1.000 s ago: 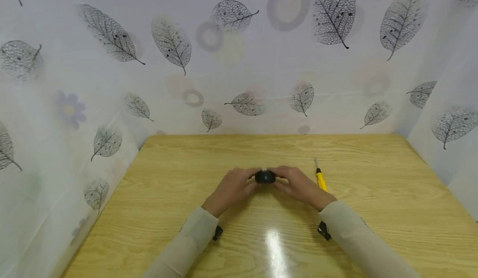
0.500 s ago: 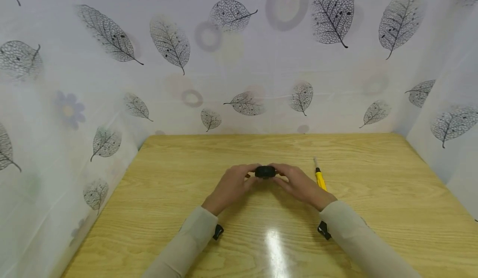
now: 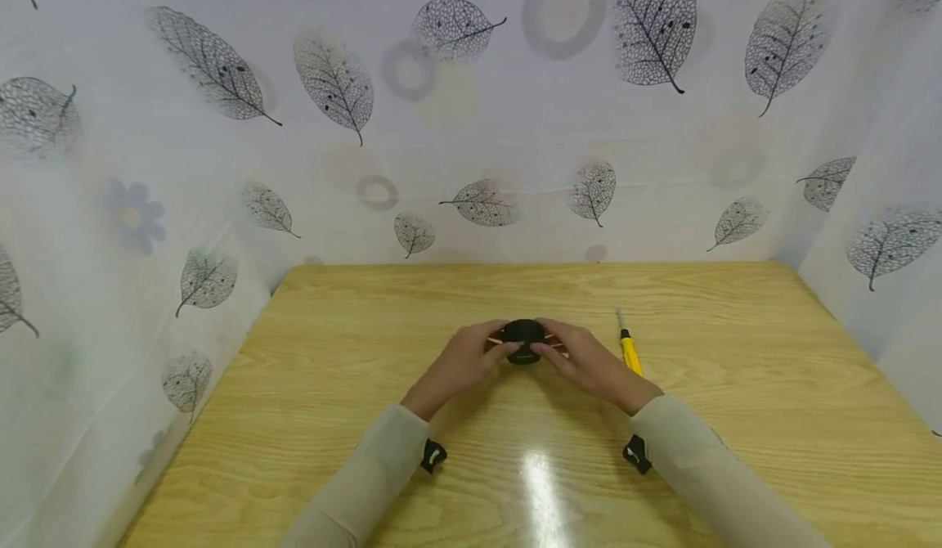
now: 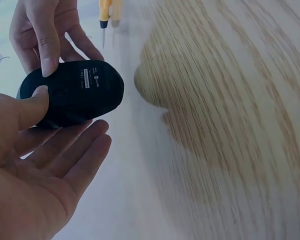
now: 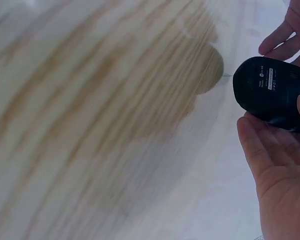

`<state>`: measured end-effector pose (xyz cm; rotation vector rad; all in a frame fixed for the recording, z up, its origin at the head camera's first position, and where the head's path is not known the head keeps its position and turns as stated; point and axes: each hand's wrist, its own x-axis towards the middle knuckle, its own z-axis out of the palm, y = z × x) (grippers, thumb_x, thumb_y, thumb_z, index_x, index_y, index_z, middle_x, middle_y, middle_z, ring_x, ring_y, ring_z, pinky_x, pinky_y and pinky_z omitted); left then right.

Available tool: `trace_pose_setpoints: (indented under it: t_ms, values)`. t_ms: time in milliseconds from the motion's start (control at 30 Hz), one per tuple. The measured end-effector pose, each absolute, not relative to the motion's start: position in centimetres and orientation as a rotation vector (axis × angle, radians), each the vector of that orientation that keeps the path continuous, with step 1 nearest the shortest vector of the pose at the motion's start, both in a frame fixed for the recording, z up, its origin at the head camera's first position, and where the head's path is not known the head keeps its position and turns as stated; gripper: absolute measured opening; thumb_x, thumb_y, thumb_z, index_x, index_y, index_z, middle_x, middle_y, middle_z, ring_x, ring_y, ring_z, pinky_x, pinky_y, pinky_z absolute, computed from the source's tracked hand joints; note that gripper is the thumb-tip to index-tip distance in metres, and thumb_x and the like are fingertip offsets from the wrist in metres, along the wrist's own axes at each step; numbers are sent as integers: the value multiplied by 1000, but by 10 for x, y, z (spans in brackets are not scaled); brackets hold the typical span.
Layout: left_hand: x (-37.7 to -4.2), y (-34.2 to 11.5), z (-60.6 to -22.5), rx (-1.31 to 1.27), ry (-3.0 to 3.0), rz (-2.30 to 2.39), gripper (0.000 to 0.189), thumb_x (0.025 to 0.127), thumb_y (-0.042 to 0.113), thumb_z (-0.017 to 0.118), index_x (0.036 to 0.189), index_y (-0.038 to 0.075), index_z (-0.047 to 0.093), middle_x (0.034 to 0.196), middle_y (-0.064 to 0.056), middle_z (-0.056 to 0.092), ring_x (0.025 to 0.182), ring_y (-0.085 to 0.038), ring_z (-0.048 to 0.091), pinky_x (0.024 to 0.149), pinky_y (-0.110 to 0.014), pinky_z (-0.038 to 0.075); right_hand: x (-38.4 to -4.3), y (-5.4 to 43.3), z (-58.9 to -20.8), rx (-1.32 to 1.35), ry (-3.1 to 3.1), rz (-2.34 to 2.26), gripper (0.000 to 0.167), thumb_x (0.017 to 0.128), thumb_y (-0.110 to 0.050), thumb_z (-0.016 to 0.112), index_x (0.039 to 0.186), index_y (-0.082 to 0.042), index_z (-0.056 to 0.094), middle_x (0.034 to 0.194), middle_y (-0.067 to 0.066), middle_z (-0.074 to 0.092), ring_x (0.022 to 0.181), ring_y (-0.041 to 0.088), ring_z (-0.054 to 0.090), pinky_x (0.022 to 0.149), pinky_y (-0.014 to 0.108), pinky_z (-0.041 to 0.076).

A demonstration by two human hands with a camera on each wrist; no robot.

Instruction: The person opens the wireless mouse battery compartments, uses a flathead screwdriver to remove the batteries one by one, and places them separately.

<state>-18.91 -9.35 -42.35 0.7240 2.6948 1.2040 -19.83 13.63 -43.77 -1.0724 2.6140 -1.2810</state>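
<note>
A black computer mouse [image 3: 524, 332] is held between both hands near the middle of the table. Its underside, with a small printed label, faces the wrist cameras; the mouse [image 4: 90, 92] shows its rounded end pointing away from the palms. My left hand [image 3: 461, 361] grips one side, thumb on the underside and fingers beneath. From the other side my right hand [image 3: 583, 360] grips it the same way, its thumb pressing the underside too. In the right wrist view the mouse [image 5: 267, 92] is cut off by the frame edge.
A screwdriver [image 3: 630, 353] with a yellow handle lies on the wooden table [image 3: 353, 319], just beyond the right forearm. Leaf-patterned white sheeting [image 3: 515, 131] encloses the table at the back and sides. Small black devices [image 3: 433, 455] sit at both wrists.
Both hands have tilted the mouse, so its underside now faces the person. The thumbs have come onto the underside, and the hands have risen slightly in view.
</note>
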Motion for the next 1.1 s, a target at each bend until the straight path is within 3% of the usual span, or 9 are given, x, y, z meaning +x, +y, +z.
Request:
trace_pose_setpoints:
  t_ms: [267, 500, 733, 867, 1100]
  values:
    - [-189, -91, -421, 644, 2643, 1269, 42, 106, 30, 55, 142, 7, 58, 130, -12, 66, 107, -22, 68, 87, -31, 60, -197, 133, -438, -993, 2608, -1364, 34, 107, -17, 54, 136, 0, 58, 119, 13, 68, 102, 24, 69, 85, 34, 62]
    - [-189, -90, -422, 538, 2543, 1342, 43, 109, 31, 50, 144, 7, 55, 130, -10, 65, 105, -18, 66, 87, -34, 59, -196, 130, -441, -906, 2607, -1392, 41, 108, -21, 51, 142, 2, 53, 115, 14, 69, 99, 24, 69, 81, 32, 61]
    - [-189, -86, -424, 426, 2492, 1385, 51, 110, 37, 44, 148, 4, 49, 144, -14, 55, 130, -26, 55, 109, -46, 48, -194, 124, -442, -808, 2628, -1418, 48, 109, -21, 50, 149, 5, 44, 112, 16, 68, 92, 20, 68, 73, 28, 60]
    - [-190, -84, -426, 375, 2450, 1434, 52, 110, 37, 44, 149, 2, 47, 146, -14, 53, 137, -28, 48, 114, -48, 42, -192, 120, -441, -738, 2612, -1432, 53, 109, -21, 50, 153, 4, 36, 113, 17, 65, 89, 19, 66, 74, 29, 59]
    - [-190, -84, -427, 350, 2405, 1505, 49, 110, 36, 44, 152, 11, 44, 140, -13, 54, 121, -26, 57, 97, -43, 55, -189, 117, -441, -682, 2581, -1470, 53, 108, -22, 52, 153, 1, 37, 110, 17, 64, 87, 19, 66, 74, 29, 57]
